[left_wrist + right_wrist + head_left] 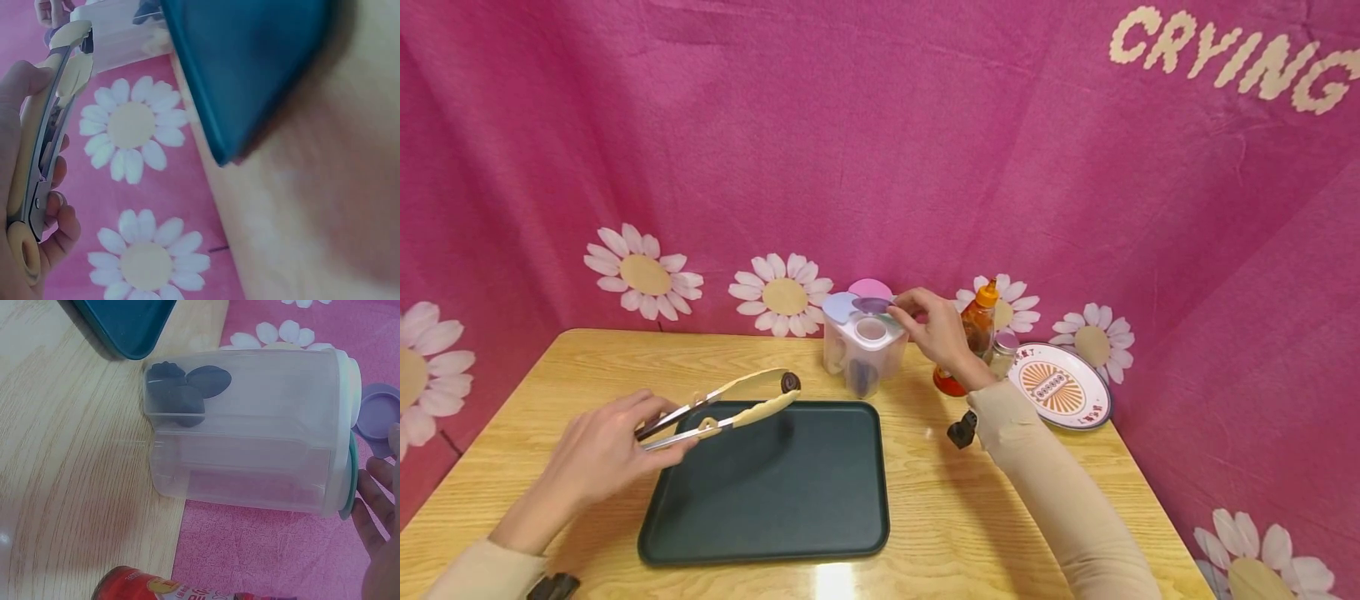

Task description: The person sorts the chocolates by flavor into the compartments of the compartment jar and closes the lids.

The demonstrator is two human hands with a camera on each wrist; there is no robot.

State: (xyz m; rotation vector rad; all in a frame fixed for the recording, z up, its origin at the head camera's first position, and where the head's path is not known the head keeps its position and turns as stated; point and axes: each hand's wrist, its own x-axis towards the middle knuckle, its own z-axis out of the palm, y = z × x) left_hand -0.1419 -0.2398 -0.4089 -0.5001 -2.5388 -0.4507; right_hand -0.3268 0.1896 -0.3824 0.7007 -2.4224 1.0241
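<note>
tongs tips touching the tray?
Apart. Head view: the left hand holds the tongs above the tray, tips lifted over its far edge, shadow cast below them.

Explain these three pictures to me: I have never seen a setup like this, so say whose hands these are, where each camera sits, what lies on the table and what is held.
No machine here: a person works with two bare hands. The wide picture comes from a camera on the head, looking down at the wooden table. The other two come from cameras on the wrists, so they look tilted and close.

The left hand grips cream-handled tongs, which pinch a small dark piece above the dark green tray. The right hand touches a purple flip lid on a clear divided container; the right wrist view shows dark pieces in one compartment.

Beside it stand a sauce bottle with an orange cap, a small jar and a patterned plate.
</note>
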